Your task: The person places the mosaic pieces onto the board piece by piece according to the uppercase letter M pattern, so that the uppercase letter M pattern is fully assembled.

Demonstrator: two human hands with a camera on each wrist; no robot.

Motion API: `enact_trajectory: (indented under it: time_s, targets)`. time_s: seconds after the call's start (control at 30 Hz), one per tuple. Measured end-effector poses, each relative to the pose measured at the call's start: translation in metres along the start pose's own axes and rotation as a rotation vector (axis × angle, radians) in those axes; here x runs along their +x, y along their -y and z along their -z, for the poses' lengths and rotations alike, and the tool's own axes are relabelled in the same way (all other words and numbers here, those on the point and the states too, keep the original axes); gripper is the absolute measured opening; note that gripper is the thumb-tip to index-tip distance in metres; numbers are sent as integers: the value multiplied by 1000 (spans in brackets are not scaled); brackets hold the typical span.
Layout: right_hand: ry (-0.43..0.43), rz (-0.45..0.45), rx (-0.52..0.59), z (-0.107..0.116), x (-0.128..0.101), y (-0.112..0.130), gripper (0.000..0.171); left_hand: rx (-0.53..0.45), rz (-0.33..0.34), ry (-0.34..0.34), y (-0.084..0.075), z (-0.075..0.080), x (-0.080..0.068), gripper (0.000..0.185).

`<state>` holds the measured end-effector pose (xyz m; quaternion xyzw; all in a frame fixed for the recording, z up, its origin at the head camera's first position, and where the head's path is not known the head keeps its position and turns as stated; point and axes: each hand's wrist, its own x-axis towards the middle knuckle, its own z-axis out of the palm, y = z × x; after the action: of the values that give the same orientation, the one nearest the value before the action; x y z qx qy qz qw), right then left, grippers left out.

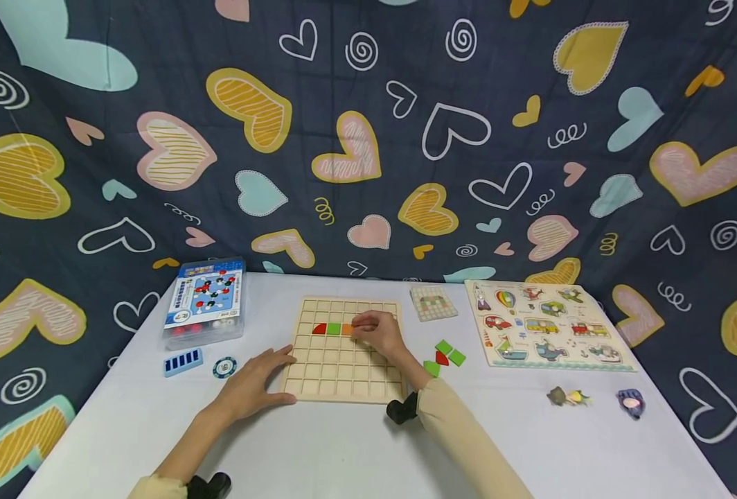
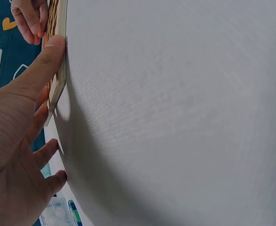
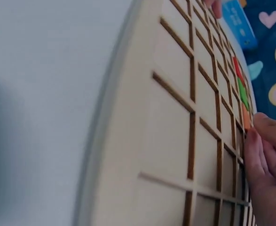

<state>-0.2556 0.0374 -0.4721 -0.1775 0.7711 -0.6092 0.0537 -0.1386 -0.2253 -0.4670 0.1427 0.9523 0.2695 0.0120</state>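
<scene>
A square wooden grid board (image 1: 343,374) lies flat on the white table. In one of its upper rows sit a red piece with a curved edge (image 1: 320,329), a green square tile (image 1: 334,329) and an orange tile (image 1: 346,330), side by side. My right hand (image 1: 381,336) reaches over the board and pinches the orange tile at its right edge; in the right wrist view, thumb and finger meet at that orange tile (image 3: 246,117). My left hand (image 1: 253,384) rests at the board's lower left, fingers spread, its thumb touching the board's edge (image 2: 60,80) in the left wrist view.
Loose green tiles (image 1: 456,357) and a red piece (image 1: 441,358) lie right of the board, near a small patterned card (image 1: 433,303). A vehicle puzzle (image 1: 552,326) and small figures (image 1: 631,403) stand further right. At left are a plastic box (image 1: 206,301), blue tray (image 1: 183,362) and round chip (image 1: 224,367).
</scene>
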Motion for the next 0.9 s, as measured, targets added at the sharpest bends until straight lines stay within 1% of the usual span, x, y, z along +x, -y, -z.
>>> enact_trajectory:
  time_s: [0.2,0.33,0.47,0.67,0.8,0.9]
  targets:
    - [9,-19,59,13,-16,3,25,-1,-12,-8,2,0,-2,70]
    - [-21,-62,77,30,-33,7,27,-1,-6,-5,3,-1,-1,70]
    - [-67,-102,76,53,-53,6,29,0,-6,-4,2,-1,-1,70]
    - [-158,-156,-8,87,-88,1,26,5,-14,-1,1,0,0,70]
    - [-181,-180,-30,107,-111,-4,27,-2,-18,-5,0,1,0,69]
    - [-215,-171,-56,119,-125,-7,27,-3,-24,-5,1,1,0,69]
